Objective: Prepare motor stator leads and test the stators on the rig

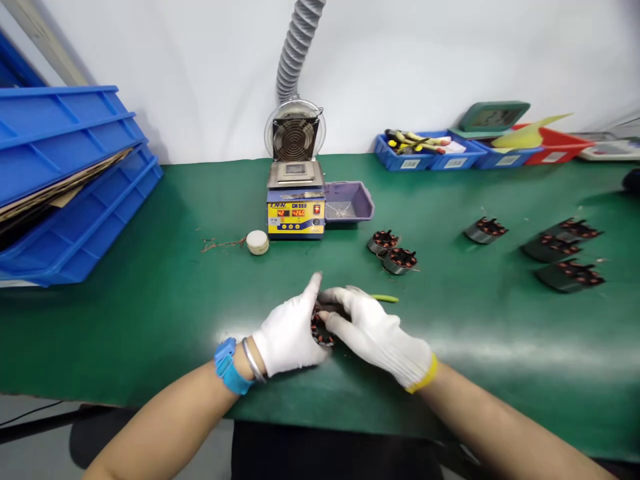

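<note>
A motor stator with copper windings and a dark rim is held low over the green table. My left hand, in a white glove, wraps round its left side with the thumb pointing up. At the stator's far rim, my right hand, in a white glove with a yellow cuff, has its thumb and fingers closed. Any wire end between those fingertips is too small to make out. A thin yellow-green handle shows just beyond my right hand; the rest of it is hidden.
Ahead stands a solder pot with a fan and duct behind it. Beside it are a purple tray and a round white pad. More stators sit to the right. Blue crates rise at left; small bins line the wall.
</note>
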### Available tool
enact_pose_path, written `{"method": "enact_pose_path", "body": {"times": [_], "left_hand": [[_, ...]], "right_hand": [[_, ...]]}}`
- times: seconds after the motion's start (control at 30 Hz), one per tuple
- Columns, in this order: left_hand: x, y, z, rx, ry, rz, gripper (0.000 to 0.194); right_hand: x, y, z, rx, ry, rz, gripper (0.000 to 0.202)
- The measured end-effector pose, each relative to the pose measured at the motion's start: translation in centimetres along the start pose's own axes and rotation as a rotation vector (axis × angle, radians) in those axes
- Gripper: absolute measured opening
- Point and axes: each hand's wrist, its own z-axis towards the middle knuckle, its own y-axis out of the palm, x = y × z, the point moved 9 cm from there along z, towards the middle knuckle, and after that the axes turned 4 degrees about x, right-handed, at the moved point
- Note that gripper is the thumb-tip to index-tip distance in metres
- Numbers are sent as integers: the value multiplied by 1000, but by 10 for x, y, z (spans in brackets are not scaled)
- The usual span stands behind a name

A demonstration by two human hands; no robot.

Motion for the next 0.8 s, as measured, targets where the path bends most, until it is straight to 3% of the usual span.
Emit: {"method": "enact_pose_path", "body": {"times": [0.1,0.27,0.43,0.5,0.6,0.7,0.8], "left_hand": [[0,1,1,-24,21,26,110],[-2,2,3,-47,54,38,114],[-4,3,2,-29,54,94,108],[-4,3,2,-28,55,103,109],[3,1,3,-23,123,89,101],[7,2,4,-47,171,127,70],[7,3,5,-54,173,169,54]], "right_hand": [[9,-1,-3,-79,104,75,21],[24,-28,-18,-40,212,-113,20],[-9,-9,-1,-149,84,-128,23],[-5,-3,2,-195,150,-125,23],[16,-10,-9,-172,242,-211,24],[20,-24,-31,-95,121,-354,25],[-8,-36,-51,78,-116,-507,25]]}}
